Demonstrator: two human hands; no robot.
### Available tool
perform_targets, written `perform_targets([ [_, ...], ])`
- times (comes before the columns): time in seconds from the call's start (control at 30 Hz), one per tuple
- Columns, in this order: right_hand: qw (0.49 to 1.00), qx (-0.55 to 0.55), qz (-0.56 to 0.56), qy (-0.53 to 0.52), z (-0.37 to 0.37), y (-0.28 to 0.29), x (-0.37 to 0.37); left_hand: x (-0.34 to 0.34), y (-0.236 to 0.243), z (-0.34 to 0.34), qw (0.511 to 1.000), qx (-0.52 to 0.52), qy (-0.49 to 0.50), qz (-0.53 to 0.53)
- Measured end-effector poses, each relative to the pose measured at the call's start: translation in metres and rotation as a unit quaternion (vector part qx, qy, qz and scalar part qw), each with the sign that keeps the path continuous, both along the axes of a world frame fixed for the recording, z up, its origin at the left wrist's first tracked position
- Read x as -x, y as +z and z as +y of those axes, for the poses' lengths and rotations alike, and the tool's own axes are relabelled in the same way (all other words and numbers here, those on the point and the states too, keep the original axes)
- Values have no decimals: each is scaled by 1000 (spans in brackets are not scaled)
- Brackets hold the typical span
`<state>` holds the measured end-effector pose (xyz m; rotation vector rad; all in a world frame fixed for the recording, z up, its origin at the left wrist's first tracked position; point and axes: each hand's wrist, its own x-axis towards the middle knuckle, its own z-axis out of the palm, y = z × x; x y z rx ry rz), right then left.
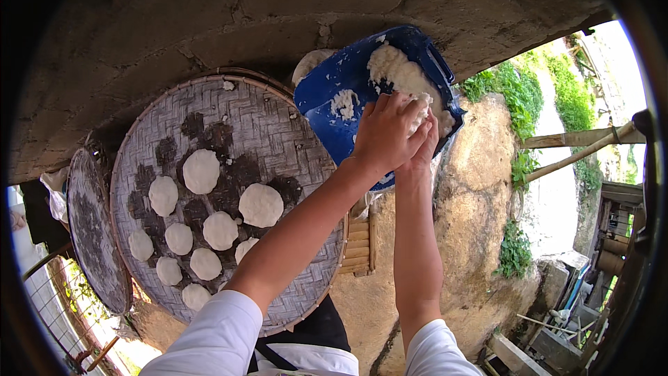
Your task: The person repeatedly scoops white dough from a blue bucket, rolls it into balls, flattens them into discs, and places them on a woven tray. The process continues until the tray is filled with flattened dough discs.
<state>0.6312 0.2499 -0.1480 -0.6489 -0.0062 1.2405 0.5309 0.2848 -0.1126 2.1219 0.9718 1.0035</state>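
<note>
My left hand (pixel 387 129) and my right hand (pixel 426 151) are pressed together around a lump of white dough (pixel 420 115), over a blue plastic tub (pixel 321 106). The fingers are closed on the lump, and part of it shows above them. More lumpy white dough (pixel 398 71) lies along the tub's far right side, with a smaller clump (pixel 343 104) stuck left of it. Beside the tub, on the left, is a round woven bamboo tray (pixel 278 118). It holds several flat round dough patties (pixel 201 172); my left forearm covers part of the tray.
A second woven tray (pixel 94 237) leans at the far left. A rough wall (pixel 174 21) runs along the far side. Bamboo slats (pixel 357 247) show beside the tray's right edge. Uneven earthen ground (pixel 480 188) with plants (pixel 515 97) and a bamboo pole (pixel 581 153) lies to the right.
</note>
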Motion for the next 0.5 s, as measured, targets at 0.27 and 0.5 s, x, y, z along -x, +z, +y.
perform_targets([
  [0.27, 991, 100, -85, -31, -6, 11, -3, 9, -12, 5, 942, 251, 60, -213],
  [0.5, 774, 54, -626, -79, -10, 17, 14, 8, -37, 12, 322, 726, -69, -604],
])
